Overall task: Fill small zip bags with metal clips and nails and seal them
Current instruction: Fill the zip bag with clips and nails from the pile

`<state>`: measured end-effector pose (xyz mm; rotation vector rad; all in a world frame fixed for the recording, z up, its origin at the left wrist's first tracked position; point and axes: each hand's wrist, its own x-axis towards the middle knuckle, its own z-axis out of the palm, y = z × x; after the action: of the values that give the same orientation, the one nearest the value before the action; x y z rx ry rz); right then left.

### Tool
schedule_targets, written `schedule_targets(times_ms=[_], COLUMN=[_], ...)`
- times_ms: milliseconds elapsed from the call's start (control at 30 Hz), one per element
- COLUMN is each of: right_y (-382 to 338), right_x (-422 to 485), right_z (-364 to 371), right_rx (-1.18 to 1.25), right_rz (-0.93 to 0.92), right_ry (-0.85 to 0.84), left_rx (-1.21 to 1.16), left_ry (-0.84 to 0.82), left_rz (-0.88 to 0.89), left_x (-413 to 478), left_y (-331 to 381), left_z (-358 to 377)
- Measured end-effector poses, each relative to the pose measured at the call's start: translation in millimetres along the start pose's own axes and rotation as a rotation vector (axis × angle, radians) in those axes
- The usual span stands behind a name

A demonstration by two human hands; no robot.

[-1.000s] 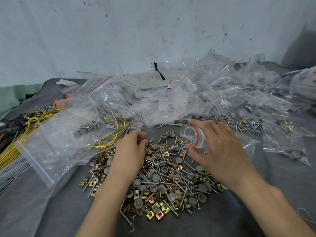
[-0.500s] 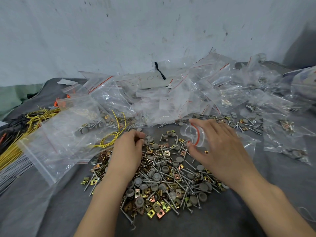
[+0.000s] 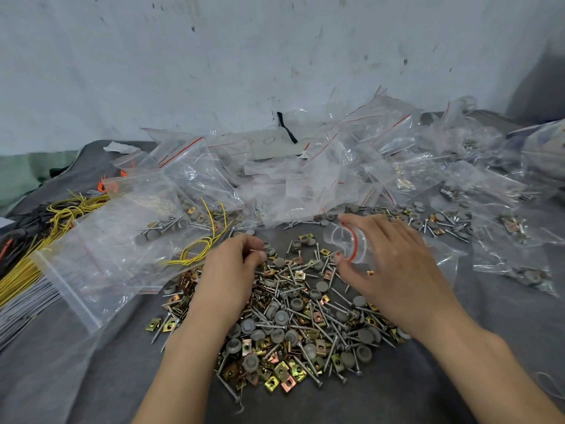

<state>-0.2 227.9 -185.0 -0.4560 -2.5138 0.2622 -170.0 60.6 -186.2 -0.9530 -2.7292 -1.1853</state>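
almost no movement is noted against the frames half a second and a second back: both hands are kept in the same places over the pile, and the bag mouth is held as before.

left hand (image 3: 229, 270): laid palm-down on the left part of the pile, fingers curled inward, tips drawn together. a thin nail (image 3: 253, 250) is seen pinched between thumb and fingertips at the far edge of the pile.

right hand (image 3: 394, 267): fingers arched over a small zip bag (image 3: 347, 241). the bag is gripped at its mouth, forefinger on the upper edge, thumb on the lower, so that the red zip line is bowed into an open ring facing the left hand. the bag is held just above the far right edge of the pile; its body is hidden under the palm. contents cannot be told.

pile (image 3: 299, 316): brass-coloured metal clips (image 3: 279, 370), loose nails and grey round caps (image 3: 281, 316), mixed, spread on a grey cloth (image 3: 397, 399) between the forearms.

surroundings: a large zip bag (image 3: 101, 255) is laid to the left, with a coil of yellow wire (image 3: 195, 255) at its near corner. a heap of clear zip bags (image 3: 321, 179) is banked behind the pile against a white wall (image 3: 244, 56).
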Motion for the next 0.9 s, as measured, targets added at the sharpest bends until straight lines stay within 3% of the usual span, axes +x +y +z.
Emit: schedule_targets(times_ms=[667,900], right_y=[-1.2,-1.6], right_x=[-0.7,0.0], right_z=[0.8,1.1], right_rx=[-0.003,0.001], right_rz=[-0.006,-0.001], right_ry=[-0.010,-0.023], left_rx=[0.038,0.235], left_ry=[0.042,-0.091], left_rz=[-0.001,0.112], left_x=[-1.3,-1.7], left_y=[-13.9,-8.4], left_z=[-8.1,-11.3])
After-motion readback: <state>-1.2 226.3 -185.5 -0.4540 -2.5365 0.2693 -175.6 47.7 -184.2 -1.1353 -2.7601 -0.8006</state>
